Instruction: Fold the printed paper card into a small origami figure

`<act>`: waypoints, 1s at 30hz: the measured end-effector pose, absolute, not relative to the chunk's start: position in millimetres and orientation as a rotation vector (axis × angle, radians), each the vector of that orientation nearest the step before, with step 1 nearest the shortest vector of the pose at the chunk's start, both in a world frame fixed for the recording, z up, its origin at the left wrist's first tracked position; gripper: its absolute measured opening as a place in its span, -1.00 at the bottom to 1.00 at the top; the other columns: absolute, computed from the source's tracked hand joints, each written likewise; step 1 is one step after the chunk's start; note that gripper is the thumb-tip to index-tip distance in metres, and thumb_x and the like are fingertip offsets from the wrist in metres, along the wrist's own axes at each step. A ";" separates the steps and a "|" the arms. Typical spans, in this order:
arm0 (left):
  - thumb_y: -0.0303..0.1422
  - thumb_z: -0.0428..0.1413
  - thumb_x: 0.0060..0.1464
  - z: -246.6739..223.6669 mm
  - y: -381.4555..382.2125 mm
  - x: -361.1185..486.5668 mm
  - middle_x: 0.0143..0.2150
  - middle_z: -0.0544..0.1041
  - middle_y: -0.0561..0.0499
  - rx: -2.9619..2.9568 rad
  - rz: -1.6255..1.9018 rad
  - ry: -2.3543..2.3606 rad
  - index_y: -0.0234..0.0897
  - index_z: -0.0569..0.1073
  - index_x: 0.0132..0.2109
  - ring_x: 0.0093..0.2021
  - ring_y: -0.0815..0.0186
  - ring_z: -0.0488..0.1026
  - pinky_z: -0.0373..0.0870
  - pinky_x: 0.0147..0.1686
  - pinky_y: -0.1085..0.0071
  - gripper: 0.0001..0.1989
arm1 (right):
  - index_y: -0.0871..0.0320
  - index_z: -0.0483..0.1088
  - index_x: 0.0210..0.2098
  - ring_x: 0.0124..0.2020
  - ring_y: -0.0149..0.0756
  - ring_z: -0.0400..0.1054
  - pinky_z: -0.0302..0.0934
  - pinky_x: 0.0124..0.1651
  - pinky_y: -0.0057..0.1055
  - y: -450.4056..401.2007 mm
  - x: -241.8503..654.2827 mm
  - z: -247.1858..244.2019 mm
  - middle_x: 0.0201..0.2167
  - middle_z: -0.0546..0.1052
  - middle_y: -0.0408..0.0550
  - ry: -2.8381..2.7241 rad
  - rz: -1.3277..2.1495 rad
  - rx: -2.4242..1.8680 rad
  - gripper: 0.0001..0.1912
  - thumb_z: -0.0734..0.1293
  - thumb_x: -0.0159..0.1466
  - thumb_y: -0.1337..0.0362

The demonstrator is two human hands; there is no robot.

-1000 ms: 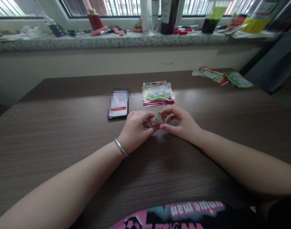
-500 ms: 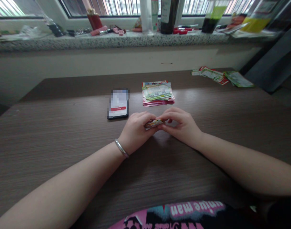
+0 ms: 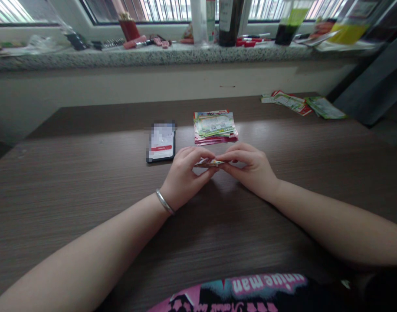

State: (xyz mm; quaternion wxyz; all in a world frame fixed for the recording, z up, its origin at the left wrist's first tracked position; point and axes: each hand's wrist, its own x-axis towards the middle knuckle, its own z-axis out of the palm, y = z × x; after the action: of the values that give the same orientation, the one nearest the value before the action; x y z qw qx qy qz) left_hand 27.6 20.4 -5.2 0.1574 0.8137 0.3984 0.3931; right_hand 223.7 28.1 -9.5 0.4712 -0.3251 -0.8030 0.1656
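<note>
1. A brown table (image 3: 87,186) is overlooked by a cluttered sill (image 3: 172,54).
2. Between the left hand (image 3: 187,173) and right hand (image 3: 255,167), just nearer than the pile, a slip (image 3: 211,163) is pinched by both; it is not yet laid down, and how far it has been worked cannot be told.
3. The pile (image 3: 216,125) is left untouched, near the phone (image 3: 162,143).
4. Loose papers (image 3: 291,103) are spread far right.

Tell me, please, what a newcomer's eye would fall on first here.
Probably the left hand and right hand, close together near the centre, their fingers holding a small printed piece. Beyond them lies a colourful printed stack, with a phone to its left. A silver bangle also stands out on the left arm.
</note>
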 end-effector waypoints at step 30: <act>-0.36 0.18 0.11 0.5 17.0 28.7 -0.24 0.57 0.00 2.337 1.310 0.968 -0.22 0.47 -0.27 -0.18 0.30 0.49 0.37 0.01 0.21 -0.95 | 0.11 0.43 -0.35 -0.35 -0.42 0.34 0.37 -0.39 -0.47 21.3 220.9 -6.7 -0.35 0.41 -0.11 -1.924 0.467 -0.795 -0.98 0.37 0.21 0.32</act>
State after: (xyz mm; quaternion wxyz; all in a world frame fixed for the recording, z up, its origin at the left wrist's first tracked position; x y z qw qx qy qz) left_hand 28.7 17.0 0.5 0.1459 0.8117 0.3361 0.4548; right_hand 220.9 21.3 -6.7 0.4830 -0.3263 -0.7896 0.1917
